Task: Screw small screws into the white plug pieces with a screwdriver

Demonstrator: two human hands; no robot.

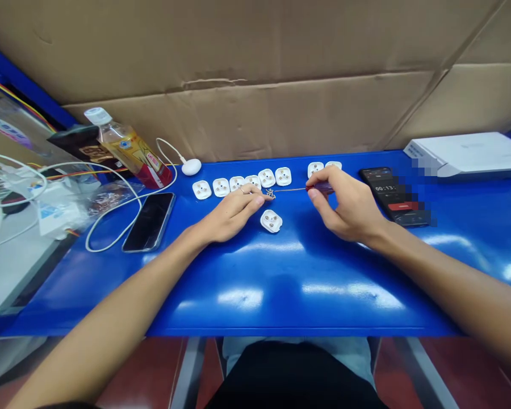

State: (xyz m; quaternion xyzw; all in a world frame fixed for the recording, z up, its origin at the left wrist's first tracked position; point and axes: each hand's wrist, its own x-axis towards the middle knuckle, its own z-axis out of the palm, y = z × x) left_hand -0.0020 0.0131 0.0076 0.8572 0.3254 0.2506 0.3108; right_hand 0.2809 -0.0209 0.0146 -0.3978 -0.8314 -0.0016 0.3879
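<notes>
Here, metallic screws point(271, 194) lie heaped mid-frame on the glossy blue table point(255, 284), a rounded white plastic piece point(271, 221) just below; the right hand point(344, 204) grips a slim-shafted screwdriver point(293, 189), the left hand point(234, 213) reaching in, fingers loosely extended.

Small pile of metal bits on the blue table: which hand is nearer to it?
Left. The left hand has its fingers just at the pile; the right hand is farther off to its right, holding a screwdriver pointed toward it.

At left, a clear plastic bottle point(130, 149) with yellow label, just behind a black rectangular smartphone point(150, 222); at right, a dark timer-displaying phone point(377, 180) near a white rectangular box point(468, 149).
</notes>
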